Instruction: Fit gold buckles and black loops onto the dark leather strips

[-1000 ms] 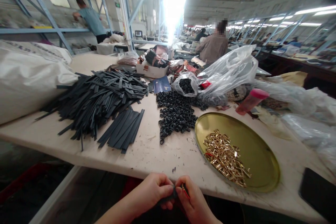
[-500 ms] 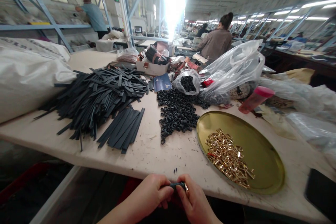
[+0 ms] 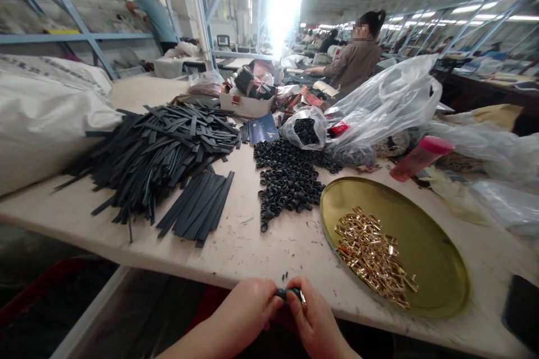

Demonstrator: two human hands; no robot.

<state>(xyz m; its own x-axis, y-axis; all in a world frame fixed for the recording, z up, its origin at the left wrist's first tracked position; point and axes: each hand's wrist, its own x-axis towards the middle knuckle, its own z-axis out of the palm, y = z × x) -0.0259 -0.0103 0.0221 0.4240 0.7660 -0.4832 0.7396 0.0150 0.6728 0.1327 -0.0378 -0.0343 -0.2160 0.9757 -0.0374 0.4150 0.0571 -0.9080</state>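
At the table's front edge, my left hand pinches one end of a short dark strap. My right hand is closed on its other end, where a gold buckle shows between the fingers. Most of the strap is hidden by my fingers. Right of my hands, a gold oval tray bears a heap of small gold buckles. Beyond my hands lies a pile of small black loops. Flat black strips lie to the left, beside a larger heap of strips.
Behind the loops are a plastic bag of loops, a blue card and a white box. A pink-lidded bottle leans at right. A white sack fills the left side. Two people stand farther back.
Both hands stay on the strap, and the left hand has turned slightly over it. The view has shifted a little, so the tray appears farther right.
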